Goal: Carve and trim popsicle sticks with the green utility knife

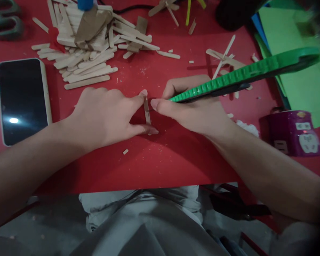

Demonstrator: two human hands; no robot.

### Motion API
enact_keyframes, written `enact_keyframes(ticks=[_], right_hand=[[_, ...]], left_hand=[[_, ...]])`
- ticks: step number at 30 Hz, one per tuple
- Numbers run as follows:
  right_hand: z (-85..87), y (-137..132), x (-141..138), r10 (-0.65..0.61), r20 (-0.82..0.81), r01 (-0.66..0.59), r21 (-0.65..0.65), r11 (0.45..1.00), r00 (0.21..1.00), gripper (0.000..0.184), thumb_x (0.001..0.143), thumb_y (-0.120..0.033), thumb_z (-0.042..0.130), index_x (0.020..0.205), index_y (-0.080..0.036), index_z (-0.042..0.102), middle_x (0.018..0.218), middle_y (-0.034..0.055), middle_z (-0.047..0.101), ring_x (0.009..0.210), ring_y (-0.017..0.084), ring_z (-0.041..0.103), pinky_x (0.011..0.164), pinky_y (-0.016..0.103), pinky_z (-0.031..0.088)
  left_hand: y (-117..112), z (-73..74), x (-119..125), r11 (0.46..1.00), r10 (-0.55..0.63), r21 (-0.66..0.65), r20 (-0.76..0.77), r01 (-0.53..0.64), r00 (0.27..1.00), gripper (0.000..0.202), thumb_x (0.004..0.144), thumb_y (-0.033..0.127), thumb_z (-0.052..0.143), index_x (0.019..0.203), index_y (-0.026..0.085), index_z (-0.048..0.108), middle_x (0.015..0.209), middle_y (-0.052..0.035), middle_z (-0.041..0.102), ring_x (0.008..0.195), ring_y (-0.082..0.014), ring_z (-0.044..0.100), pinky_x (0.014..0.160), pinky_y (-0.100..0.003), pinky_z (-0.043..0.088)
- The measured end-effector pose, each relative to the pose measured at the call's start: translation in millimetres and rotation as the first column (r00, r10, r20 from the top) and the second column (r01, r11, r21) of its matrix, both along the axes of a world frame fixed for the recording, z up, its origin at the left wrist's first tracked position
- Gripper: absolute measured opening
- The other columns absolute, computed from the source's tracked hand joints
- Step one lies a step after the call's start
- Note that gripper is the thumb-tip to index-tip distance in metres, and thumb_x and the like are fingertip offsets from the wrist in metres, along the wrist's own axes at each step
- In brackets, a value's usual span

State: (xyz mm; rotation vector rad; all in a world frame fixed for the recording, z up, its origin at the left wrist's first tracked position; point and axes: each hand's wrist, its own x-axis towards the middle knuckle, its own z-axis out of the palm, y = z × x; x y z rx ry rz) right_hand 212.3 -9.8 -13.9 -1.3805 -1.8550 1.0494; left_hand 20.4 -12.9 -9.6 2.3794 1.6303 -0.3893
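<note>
A short wooden craft stick (pixel 147 110) lies flat on the red tabletop (pixel 160 167). My left hand (pixel 104 113) pins it there, index fingertip at its far end and thumb at its near end. In my right hand (pixel 194 110) is a green utility knife (pixel 229 76), gripped low and slanting up to the right. The knife's tip points at the middle of the stick; whether the blade touches the wood I cannot tell. Small wood shavings and a cut-off stick piece (pixel 125 152) are scattered close by.
A heap of craft sticks (pixel 90 64) lies at the back left, above a phone (pixel 24 101) and near scissors (pixel 5 21). On the right are joined sticks (pixel 222 58), green paper sheets (pixel 304 85) and a purple power socket (pixel 290 133).
</note>
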Motion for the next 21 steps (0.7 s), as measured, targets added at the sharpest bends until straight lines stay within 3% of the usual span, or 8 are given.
enact_keyframes(ticks=[6,21], right_hand=[[-3.7,-3.1,3.4,-0.062,-0.067,0.062,0.001,0.998,0.996,0.033,0.082,-0.029,0.072,0.056,-0.021,0.053,0.053,-0.0048,0.051,0.051,0.009,0.044,0.049,0.027,0.032],[-1.8,-2.1,0.6,-0.047,-0.002,0.047,-0.004,0.999,0.999,0.03,0.078,-0.033,0.074,0.057,-0.02,0.056,0.054,-0.0043,0.054,0.052,0.009,0.045,0.049,0.026,0.032]], left_hand=[[0.5,-4.0,-2.0,1.0,-0.001,-0.007,0.077,0.001,0.997,0.102,0.067,0.091,0.043,0.149,0.031,0.042,0.111,-0.0071,0.071,0.123,-0.047,0.054,0.097,-0.059,0.044],[0.4,-1.0,1.4,0.997,0.066,-0.04,0.182,-0.06,0.981,0.091,0.065,0.082,0.058,0.144,0.039,0.048,0.111,-0.0055,0.072,0.129,-0.0454,0.052,0.091,-0.051,0.048]])
